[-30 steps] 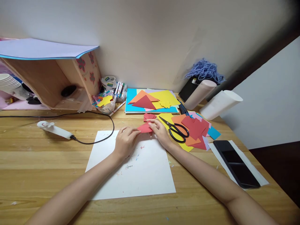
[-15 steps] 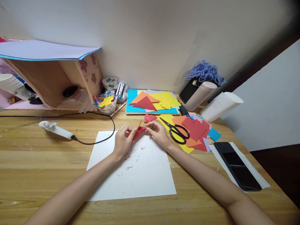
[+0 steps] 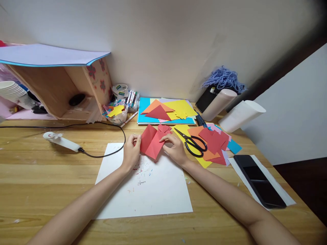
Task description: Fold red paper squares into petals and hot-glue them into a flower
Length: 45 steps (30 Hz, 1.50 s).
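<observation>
A creased piece of red paper [image 3: 151,141] is held up between my two hands, its folds opened into a shallow V. My left hand [image 3: 132,151] pinches its left edge between thumb and fingers. At the right edge, the fingertips of my right hand [image 3: 174,148] grip the paper. Below lies a white sheet [image 3: 158,194] marked with several coloured scribbles or specks. Just behind the held paper, a small folded red paper shape [image 3: 165,129] rests on the table. Black-handled scissors [image 3: 192,141] lie open to the right of my right hand, on coloured paper pieces.
Red, orange and yellow paper scraps [image 3: 213,141] spread at the right, near a black phone [image 3: 259,180]. Behind stand a stack of coloured paper [image 3: 166,112], a tub of scraps [image 3: 117,117] and white rolls [image 3: 241,115]. A white glue gun [image 3: 61,141] with a black cord lies left.
The red paper, seen folded and narrow before, is now unfolded and spread wider. My hands have moved slightly apart, each holding one side of it.
</observation>
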Tool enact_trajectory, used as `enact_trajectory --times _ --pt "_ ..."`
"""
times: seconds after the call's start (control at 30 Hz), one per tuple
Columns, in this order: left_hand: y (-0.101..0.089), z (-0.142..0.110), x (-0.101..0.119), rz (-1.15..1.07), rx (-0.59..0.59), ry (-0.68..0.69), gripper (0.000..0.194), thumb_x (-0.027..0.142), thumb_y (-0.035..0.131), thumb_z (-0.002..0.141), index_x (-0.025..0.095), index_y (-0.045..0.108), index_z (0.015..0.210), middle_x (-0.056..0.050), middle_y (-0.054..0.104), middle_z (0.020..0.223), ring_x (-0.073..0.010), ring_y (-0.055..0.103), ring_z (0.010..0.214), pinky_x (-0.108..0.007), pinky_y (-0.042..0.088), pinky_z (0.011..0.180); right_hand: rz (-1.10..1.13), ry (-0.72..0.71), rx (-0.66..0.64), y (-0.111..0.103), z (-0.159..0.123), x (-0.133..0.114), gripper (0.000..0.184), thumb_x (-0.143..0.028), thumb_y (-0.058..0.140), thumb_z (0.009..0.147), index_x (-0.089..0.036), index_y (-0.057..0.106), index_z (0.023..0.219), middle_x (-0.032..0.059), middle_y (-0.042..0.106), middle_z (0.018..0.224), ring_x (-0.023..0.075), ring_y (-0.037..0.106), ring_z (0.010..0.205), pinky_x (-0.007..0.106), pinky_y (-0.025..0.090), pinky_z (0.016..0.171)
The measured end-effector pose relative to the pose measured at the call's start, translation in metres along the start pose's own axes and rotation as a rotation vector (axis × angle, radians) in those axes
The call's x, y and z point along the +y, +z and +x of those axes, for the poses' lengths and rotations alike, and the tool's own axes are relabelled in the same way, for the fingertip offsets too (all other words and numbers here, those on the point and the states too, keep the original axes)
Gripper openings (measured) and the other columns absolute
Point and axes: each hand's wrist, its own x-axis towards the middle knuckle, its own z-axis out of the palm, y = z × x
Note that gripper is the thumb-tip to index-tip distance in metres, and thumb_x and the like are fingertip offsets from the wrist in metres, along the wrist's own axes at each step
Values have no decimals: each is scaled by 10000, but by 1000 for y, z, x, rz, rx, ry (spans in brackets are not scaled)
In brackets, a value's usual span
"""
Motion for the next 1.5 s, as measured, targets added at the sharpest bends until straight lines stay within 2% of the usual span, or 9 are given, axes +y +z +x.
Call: enact_trajectory --times 0.17,0.33,0.47,0.6,0.8,1.07,1.27,1.43,1.5 --pt "3 1 1 -122 -203 -22 361 413 579 726 158 557 981 -72 644 953 -195 602 847 -284 470 687 -46 -89 -34 -7 2 3 181 -76 487 664 -207 595 727 11 608 738 149 562 720 286 479 683" --pt "-6 4 7 -183 -412 -162 392 401 623 689 121 606 963 -113 654 995 -250 611 877 -341 490 722 -1 -82 -91 -7 4 5 236 -66 476 670 -219 612 786 20 592 794 155 558 778 297 484 718" --pt "-12 7 12 -320 -425 -296 502 367 698 618 122 574 1038 -135 640 1040 -264 617 886 -370 506 736 -22 -121 -223 -6 4 5 344 -51 507 663 -235 642 920 51 541 964 182 506 979 326 446 839" --pt "-13 8 16 -461 -460 -376 506 371 702 618 105 574 1029 -158 643 1014 -257 630 827 -359 516 681 34 -119 -284 -7 4 4 223 -127 568 704 -238 672 868 51 517 966 172 524 935 323 446 837" --pt "-11 8 10 -398 -463 -320 421 387 686 633 103 613 934 -124 670 854 -200 620 688 -280 485 566 166 -62 -304 -7 6 4 100 -270 613 738 -224 682 794 54 557 943 173 545 915 318 447 827" --pt "-11 4 15 -186 -529 -244 325 435 660 616 132 658 732 -12 580 521 -95 462 405 -197 292 364 257 187 -177 -2 8 1 252 -430 609 715 -185 656 749 55 634 842 197 580 808 325 471 727" --pt "-9 6 13 -279 -561 -305 350 357 639 645 150 646 926 -72 666 727 -153 597 600 -211 405 473 268 236 -107 1 5 3 225 -396 598 732 -173 629 732 24 623 735 160 555 687 283 452 651" --pt "-9 8 8 -404 -522 -340 484 553 460 749 125 638 890 -78 644 696 -144 574 558 -230 425 458 188 213 -78 2 4 4 238 -402 583 741 -169 599 694 8 578 675 140 511 635 255 419 605" --pt "-10 7 9 -385 -515 -280 509 564 522 707 103 634 892 -81 636 684 -145 559 541 -235 420 444 145 205 -75 2 4 4 249 -408 584 741 -167 586 678 2 558 652 133 493 615 248 404 584"
